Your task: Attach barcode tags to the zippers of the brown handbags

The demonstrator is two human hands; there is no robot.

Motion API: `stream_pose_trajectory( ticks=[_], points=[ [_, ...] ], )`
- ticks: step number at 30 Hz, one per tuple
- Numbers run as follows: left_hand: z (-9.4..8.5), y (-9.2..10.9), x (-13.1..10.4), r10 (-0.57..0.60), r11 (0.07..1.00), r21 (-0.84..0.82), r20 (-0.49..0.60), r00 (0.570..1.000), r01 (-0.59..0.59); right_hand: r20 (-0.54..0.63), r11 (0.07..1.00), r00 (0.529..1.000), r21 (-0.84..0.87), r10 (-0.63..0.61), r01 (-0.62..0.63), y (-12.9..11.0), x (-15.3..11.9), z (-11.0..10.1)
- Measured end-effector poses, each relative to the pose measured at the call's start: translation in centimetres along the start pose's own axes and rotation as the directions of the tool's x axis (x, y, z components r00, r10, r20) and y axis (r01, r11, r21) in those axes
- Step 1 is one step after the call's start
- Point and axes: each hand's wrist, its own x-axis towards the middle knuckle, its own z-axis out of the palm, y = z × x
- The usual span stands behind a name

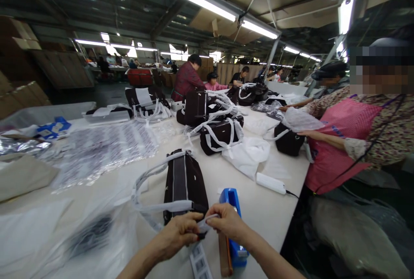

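Close to me on the table lies a dark handbag (pixel 196 175) with a grey zipped panel and handles wrapped in white material (pixel 139 188). At its near end my left hand (pixel 179 233) is closed, pinching a thin whitish strip (pixel 204 226). The strip's other end is pinched by my right hand (pixel 229 223). A small dark piece with a bit of red shows under my left fingertips; I cannot make out what it is. Beneath my right hand stands a blue tape dispenser (pixel 231 197), partly hidden by it. A strip of barcode labels (pixel 199 261) lies just below my hands.
More wrapped dark bags (pixel 220 134) are heaped mid-table. Clear plastic bags (pixel 106 149) spread over the left side. A white corded device (pixel 271 183) lies near the right edge. A co-worker in a pink apron (pixel 343 132) handles another dark bag (pixel 289 140) there.
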Motion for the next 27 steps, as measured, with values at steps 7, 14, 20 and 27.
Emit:
stream_pose_trajectory(
  ticks=[7,14,20,27],
  points=[
    [1.6,-0.2,1.1,-0.102,0.982,0.155,-0.057,0.993,0.110,-0.079,0.936,0.966,-0.278,-0.246,0.216,0.7,0.3,1.0],
    [2.2,-0.8,0.3,-0.085,0.911,0.396,-0.098,0.992,0.117,0.182,0.705,0.913,-0.586,-0.364,0.398,0.8,-0.4,0.2],
    [2.3,-0.4,-0.1,-0.112,0.846,0.511,-0.111,0.987,0.154,0.211,0.789,0.938,-0.508,-0.274,0.345,0.4,-0.5,0.0],
    [2.4,-0.8,-0.4,-0.098,0.832,0.535,-0.123,0.988,0.149,0.321,0.999,0.947,-0.034,-0.027,0.040,0.3,-0.4,-0.4]
  ],
)
